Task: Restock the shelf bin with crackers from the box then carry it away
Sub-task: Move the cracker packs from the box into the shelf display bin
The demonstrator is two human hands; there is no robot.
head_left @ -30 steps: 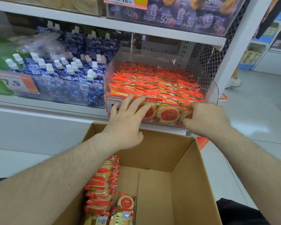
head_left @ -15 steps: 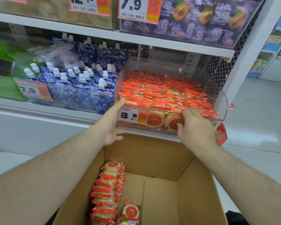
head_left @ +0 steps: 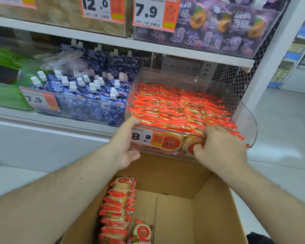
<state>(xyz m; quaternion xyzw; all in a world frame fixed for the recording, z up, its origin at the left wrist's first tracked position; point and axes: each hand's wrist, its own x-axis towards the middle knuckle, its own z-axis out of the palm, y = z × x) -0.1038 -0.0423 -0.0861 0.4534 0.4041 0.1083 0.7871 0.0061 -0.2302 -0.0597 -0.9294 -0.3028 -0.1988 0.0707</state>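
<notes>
Two hands are seen: the left hand (head_left: 125, 147) and the right hand (head_left: 220, 147). One clear shelf bin (head_left: 246, 124) is counted, packed with orange cracker packets (head_left: 180, 108) too many and too overlapped to be numbered. One cardboard box (head_left: 213, 208) is seen below, with one row of cracker packs (head_left: 115, 208) whose count cannot be told, and one single pack (head_left: 142, 232) beside it. Four price tags are counted: 12.0 (head_left: 102, 7), 7.9 (head_left: 153, 12), 7.9 (head_left: 40, 100) and 8.8 (head_left: 144, 137).

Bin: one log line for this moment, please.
bin: full of crackers | left hand: holds left front corner | right hand: grips front wall | box: below, some crackers left
</notes>
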